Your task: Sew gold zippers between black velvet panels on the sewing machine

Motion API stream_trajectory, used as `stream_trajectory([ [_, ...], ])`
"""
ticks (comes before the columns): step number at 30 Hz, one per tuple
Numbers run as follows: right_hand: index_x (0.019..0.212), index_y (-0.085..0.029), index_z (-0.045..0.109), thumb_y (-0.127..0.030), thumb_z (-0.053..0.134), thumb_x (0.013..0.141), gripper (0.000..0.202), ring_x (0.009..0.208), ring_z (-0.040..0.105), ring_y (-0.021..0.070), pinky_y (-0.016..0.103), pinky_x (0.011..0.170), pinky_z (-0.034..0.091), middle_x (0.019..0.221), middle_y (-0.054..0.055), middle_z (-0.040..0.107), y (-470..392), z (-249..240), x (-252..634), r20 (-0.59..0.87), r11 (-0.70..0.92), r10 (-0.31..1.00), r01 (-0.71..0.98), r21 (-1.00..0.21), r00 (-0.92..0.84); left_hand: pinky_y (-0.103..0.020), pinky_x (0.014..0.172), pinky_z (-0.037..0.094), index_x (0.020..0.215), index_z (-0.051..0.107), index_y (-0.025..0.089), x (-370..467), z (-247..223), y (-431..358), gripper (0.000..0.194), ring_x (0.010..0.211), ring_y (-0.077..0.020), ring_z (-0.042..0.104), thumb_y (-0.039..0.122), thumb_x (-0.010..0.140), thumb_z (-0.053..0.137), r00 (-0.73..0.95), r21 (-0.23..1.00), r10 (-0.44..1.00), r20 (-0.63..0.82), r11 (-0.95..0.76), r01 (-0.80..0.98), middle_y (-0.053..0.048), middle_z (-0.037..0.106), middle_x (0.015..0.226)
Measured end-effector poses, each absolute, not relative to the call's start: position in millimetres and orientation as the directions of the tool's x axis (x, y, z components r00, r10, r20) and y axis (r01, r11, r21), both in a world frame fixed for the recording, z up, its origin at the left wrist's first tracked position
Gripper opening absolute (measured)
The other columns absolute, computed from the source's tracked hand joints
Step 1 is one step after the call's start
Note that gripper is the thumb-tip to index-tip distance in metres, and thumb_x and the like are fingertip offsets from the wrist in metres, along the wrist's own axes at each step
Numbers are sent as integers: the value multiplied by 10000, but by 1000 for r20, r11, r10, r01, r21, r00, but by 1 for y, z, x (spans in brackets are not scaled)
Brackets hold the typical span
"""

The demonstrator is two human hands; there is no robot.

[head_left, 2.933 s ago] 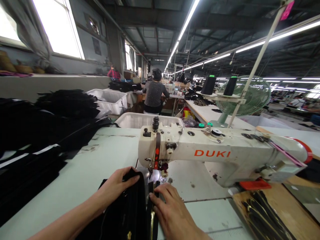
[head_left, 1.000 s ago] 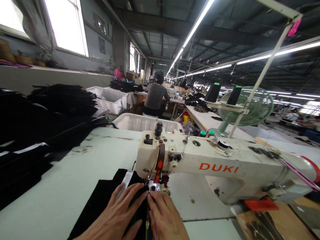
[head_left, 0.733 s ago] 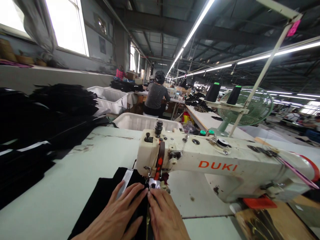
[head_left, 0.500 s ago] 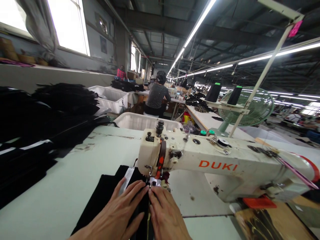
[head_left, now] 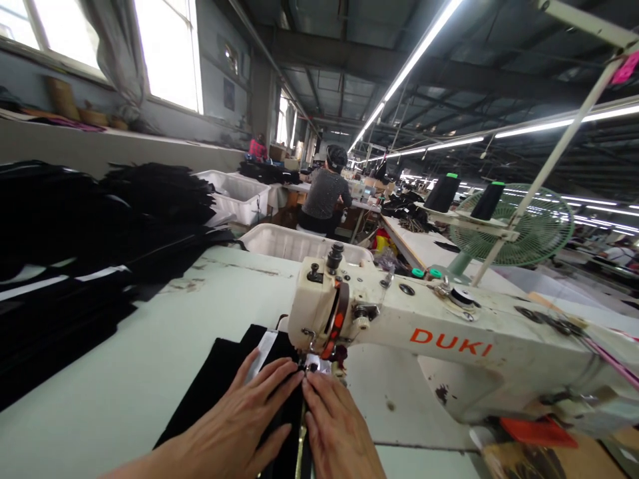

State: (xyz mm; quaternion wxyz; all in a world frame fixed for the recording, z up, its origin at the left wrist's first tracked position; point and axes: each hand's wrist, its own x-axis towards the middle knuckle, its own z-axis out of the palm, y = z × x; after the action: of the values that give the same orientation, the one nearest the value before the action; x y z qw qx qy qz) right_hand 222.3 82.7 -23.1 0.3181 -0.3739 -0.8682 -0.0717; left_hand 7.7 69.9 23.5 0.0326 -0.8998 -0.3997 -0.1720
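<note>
A black fabric piece (head_left: 207, 376) with a white strip (head_left: 263, 347) near its far end lies on the pale table, its right edge beneath the needle area of a sewing machine (head_left: 379, 319). My left hand (head_left: 244, 412) rests flat on this fabric, fingers stretched toward the presser foot. Close beside it, my right hand (head_left: 335, 419) also lies flat, with its fingertips just short of the foot. Between the two hands runs a gold-coloured zipper (head_left: 300, 442) along the fabric. The small parts around the needle are partly hidden by my fingertips.
Stacked black fabric pieces (head_left: 64, 266) cover the table's left side. White plastic bins (head_left: 299, 243) stand beyond the table. Black thread cones (head_left: 442, 193) and a green fan (head_left: 539, 216) are at the right. A co-worker (head_left: 322, 193) sits ahead, facing away.
The whole view has shifted, so the machine and hands appear slightly further right. Both hands keep nearly the same place on the fabric beside the presser foot.
</note>
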Motion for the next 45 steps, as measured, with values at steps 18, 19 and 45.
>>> stream_trajectory([
  [18,1326,-148,550,-44,424,909,448,1251,561,262,502,1043,508,1345,137,598,57,6,227,481,648,737,698,-305,-474,-638,1152,249,1547,273,185,3,29,37,577,1461,-322,288,375,1032,450,630,138,751,197,-658,741,-142,340,1578],
  [19,1318,-154,546,-42,409,911,444,1227,578,249,479,1029,523,1317,138,610,48,7,230,501,630,749,700,-335,-434,-613,1156,262,1568,205,184,2,26,23,668,1463,-324,280,412,1008,491,653,128,729,206,-681,721,-144,306,1588],
  [45,1029,-192,744,-447,551,988,322,850,681,223,297,760,553,883,68,715,18,65,281,362,365,928,381,-849,-83,-459,1038,493,1384,558,373,-21,73,-25,433,1176,-283,657,507,1032,344,234,759,950,207,-307,574,59,670,1301],
])
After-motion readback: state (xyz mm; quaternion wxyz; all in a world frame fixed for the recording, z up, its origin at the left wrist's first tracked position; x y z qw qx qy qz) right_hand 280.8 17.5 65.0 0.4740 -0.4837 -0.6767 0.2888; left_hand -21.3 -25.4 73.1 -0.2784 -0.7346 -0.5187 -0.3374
